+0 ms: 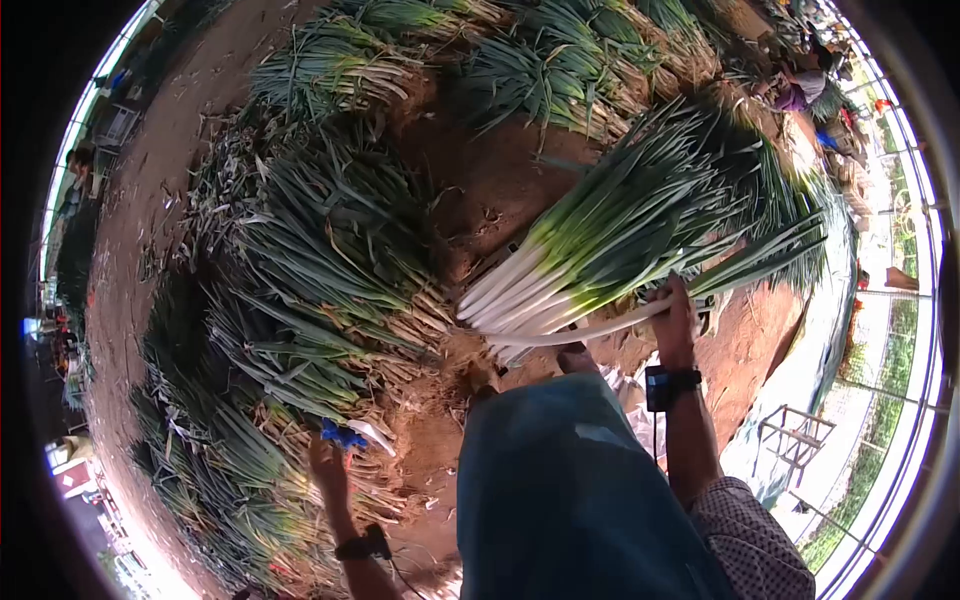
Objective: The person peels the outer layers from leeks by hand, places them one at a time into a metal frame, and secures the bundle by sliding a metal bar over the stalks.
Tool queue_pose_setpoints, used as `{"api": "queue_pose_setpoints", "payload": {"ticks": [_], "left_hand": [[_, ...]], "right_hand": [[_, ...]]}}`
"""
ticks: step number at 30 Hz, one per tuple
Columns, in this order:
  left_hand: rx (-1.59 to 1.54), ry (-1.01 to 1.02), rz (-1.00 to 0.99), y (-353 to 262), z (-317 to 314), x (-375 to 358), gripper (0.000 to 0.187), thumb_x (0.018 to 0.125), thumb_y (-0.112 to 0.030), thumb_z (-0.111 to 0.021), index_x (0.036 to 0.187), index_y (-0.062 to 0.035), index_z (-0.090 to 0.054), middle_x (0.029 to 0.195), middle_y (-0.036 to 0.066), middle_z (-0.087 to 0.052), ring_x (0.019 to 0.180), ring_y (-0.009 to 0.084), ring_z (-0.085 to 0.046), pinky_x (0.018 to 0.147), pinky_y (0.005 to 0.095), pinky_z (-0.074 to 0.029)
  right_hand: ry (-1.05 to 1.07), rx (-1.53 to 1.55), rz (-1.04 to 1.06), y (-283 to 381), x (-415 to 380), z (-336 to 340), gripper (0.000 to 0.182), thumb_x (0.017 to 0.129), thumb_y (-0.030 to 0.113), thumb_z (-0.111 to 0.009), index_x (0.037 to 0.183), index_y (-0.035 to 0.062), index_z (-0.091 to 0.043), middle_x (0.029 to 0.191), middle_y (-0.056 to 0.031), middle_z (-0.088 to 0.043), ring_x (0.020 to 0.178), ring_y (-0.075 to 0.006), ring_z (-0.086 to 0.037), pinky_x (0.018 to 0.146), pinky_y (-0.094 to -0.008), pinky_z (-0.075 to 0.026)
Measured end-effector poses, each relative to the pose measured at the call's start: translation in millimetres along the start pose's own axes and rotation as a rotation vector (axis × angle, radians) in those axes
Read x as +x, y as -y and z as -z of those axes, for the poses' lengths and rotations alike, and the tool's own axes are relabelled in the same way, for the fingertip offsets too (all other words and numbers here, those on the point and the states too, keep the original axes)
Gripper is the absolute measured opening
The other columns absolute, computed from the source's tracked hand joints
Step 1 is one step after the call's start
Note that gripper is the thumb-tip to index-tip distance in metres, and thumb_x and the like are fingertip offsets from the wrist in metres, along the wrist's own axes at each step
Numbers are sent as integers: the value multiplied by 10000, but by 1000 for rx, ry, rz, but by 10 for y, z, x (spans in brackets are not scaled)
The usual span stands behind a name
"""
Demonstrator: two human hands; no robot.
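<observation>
My right hand (677, 312) is closed round the pale shaft of one long green onion (625, 321). Its white end points left and its green leaves (770, 252) run out to the right. Just beyond it lies a large pile of cleaned green onions (560, 265), white ends toward me. At the lower left, my left hand (326, 465) has its fingers bent at a bright blue object (343, 433), whose kind I cannot make out. A small white piece (376, 436) shows just right of the blue object. Dark bands with cords sit on both wrists.
Heaps of uncleaned green onions (320, 250) with dry roots spread along the left, and more bundles (570, 65) lie at the far side. Brown soil (490, 180) shows between them. A metal frame (795, 440) stands at the right. Another person (805, 80) is at the upper right.
</observation>
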State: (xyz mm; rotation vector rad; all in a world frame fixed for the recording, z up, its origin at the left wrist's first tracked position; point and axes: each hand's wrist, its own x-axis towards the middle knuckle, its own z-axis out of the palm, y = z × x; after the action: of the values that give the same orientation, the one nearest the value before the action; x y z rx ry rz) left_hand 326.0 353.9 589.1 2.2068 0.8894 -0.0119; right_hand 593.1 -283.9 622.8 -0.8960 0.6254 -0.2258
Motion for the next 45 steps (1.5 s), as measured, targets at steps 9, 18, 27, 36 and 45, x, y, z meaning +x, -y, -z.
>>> {"api": "queue_pose_setpoints", "payload": {"ticks": [9,18,27,36,45], "left_hand": [[283,291,-745,-3127,-2898,-634,673,783,-123,-792,1384,-26,-505,1235,204,-572,1204,418,-509,1039,533,-405],[126,410,-540,-2290,-3558,-671,238,903,-124,-654,1123,-53,-598,940,145,-576,931,355,-571,828,479,-469],[42,344,-576,-2061,-3443,-406,152,874,-126,-717,894,-106,-568,795,96,-572,773,332,-585,730,449,-459],[385,145,-535,-1978,-3303,-208,473,815,-81,-750,1258,-27,-591,1147,217,-594,1113,420,-555,963,532,-448],[-5,227,-469,-2447,-4279,-515,278,924,-93,-634,1179,3,-581,1160,180,-586,1142,373,-535,1004,495,-422]], "right_hand": [[82,-36,-289,-226,914,-88,234,983,201,-689,854,47,-570,767,-62,-543,786,-157,-543,881,-357,-516],[681,-1505,566,-177,1444,694,375,848,205,-796,1154,23,-676,1083,-172,-697,996,-350,-672,881,-434,-546],[1694,-1834,831,-506,1625,-120,566,735,330,-834,1224,108,-655,1105,-84,-586,1162,-283,-529,1077,-477,-380],[1918,-1815,831,-931,1766,-252,358,841,229,-712,1187,143,-674,836,-44,-576,874,-240,-555,841,-416,-445],[1718,-1869,824,-90,2521,-1347,498,761,179,-831,1231,114,-683,853,-72,-575,825,-278,-550,791,-423,-458]]}}
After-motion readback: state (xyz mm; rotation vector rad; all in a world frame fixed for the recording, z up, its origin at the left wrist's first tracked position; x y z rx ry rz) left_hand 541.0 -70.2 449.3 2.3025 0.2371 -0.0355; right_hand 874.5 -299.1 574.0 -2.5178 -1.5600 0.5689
